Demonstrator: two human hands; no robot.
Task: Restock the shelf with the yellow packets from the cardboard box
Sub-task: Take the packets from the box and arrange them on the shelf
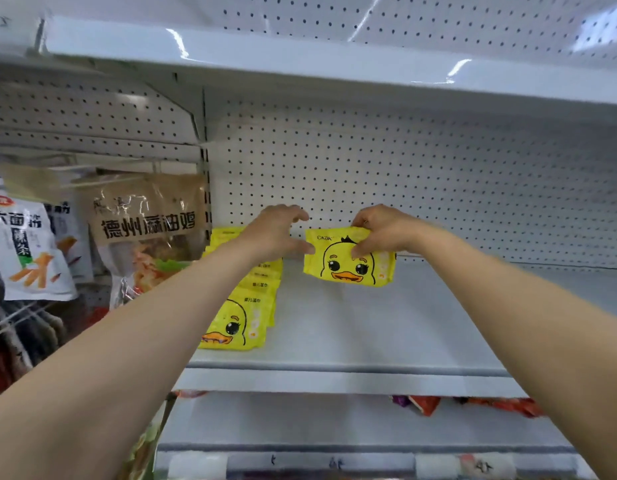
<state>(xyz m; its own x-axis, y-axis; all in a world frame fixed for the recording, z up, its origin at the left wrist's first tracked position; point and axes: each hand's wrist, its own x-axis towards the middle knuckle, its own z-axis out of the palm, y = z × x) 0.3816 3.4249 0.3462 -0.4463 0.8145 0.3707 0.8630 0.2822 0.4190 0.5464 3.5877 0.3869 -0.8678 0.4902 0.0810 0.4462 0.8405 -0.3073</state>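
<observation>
A yellow packet (pixel 348 263) with a cartoon duck face stands upright near the back of the white shelf (pixel 352 327). My right hand (pixel 383 230) pinches its top edge. My left hand (pixel 276 233) hovers just left of it with fingers spread, the thumb touching the packet's left edge. A row of several matching yellow packets (pixel 246 306) stands one behind another at the shelf's left end, partly hidden by my left forearm. The cardboard box is out of view.
A white pegboard (pixel 404 174) backs the shelf, with another shelf board (pixel 334 64) overhead. Snack bags (pixel 148 233) hang on hooks in the bay to the left. Orange and purple packets (pixel 473 405) lie on the shelf below.
</observation>
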